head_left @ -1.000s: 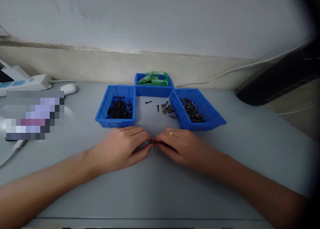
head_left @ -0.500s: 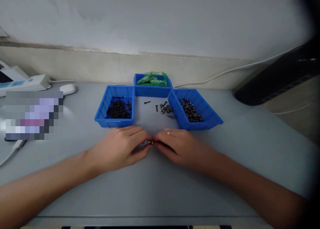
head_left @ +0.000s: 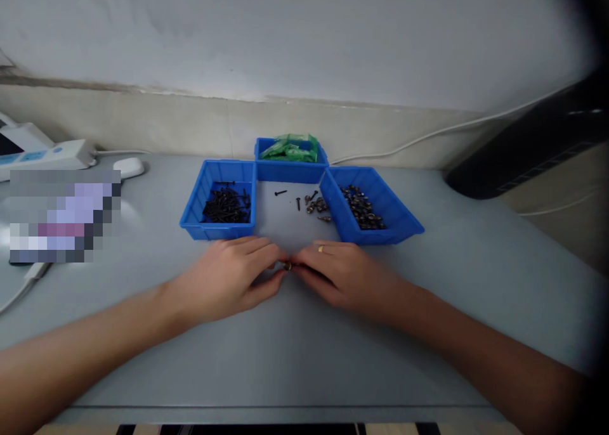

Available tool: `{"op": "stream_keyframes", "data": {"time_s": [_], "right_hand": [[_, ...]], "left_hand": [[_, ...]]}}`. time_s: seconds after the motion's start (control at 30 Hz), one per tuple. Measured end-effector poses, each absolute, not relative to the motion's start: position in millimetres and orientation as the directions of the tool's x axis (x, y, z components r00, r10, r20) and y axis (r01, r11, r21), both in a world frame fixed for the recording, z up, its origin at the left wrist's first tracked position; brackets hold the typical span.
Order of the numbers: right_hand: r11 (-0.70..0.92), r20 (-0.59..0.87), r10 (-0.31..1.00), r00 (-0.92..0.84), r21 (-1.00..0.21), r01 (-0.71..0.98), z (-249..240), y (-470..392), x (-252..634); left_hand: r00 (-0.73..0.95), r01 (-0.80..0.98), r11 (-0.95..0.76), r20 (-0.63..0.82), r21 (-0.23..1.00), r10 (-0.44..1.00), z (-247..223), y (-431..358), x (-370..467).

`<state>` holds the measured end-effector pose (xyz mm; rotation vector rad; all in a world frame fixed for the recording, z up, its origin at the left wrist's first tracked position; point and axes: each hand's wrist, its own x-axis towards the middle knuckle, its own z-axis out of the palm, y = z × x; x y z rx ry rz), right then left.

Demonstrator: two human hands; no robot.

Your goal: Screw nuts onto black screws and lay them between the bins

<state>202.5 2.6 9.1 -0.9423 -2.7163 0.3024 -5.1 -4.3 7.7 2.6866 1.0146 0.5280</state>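
Just in front of the bins, my left hand (head_left: 240, 271) and my right hand (head_left: 345, 270) meet fingertip to fingertip. Between them is a small shiny metal part (head_left: 288, 266), pinched from both sides; the fingers cover most of it. A gold-coloured ring is on a finger of my right hand. Beyond my left hand, a blue bin (head_left: 219, 233) holds a heap of dark screws (head_left: 226, 205). Another blue bin (head_left: 394, 233), beyond my right hand, contains many small shiny metal parts (head_left: 362, 208). Loose screws (head_left: 298, 203) and several metal parts (head_left: 316, 205) lie on the table between these bins.
At the back, a third blue bin (head_left: 291, 173) contains green plastic packets (head_left: 290, 148). A blurred-out device (head_left: 66, 216) with a cable, a white case (head_left: 129, 167) and a power strip (head_left: 61, 156) occupy the left. A black object (head_left: 518, 149) stands at the right by the wall.
Both hands stay together on the small metal part, with only slight finger movement. The whole view has shifted slightly; the bins and their contents look the same.
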Motion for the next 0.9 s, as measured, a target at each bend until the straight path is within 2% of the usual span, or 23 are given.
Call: {"op": "stream_keyframes", "data": {"time_s": [0.33,0.63,0.9], "right_hand": [[0.801,0.211,0.595,-0.776,-0.235,0.550,7.6,3.4,204.2],[0.829,0.364,0.559,-0.745,-0.215,0.517,13.1,2.1,202.6],[0.824,0.322,0.565,-0.760,-0.260,0.503,12.4,4.1,204.3]], "left_hand": [[0.713,0.584,-0.759,0.265,0.287,0.649,6.6,-4.8,-7.2],[0.724,0.586,-0.761,0.242,0.280,0.646,10.0,-4.5,-5.4],[0.727,0.592,-0.759,0.227,0.271,0.648,9.9,-4.8,-6.1]]}}
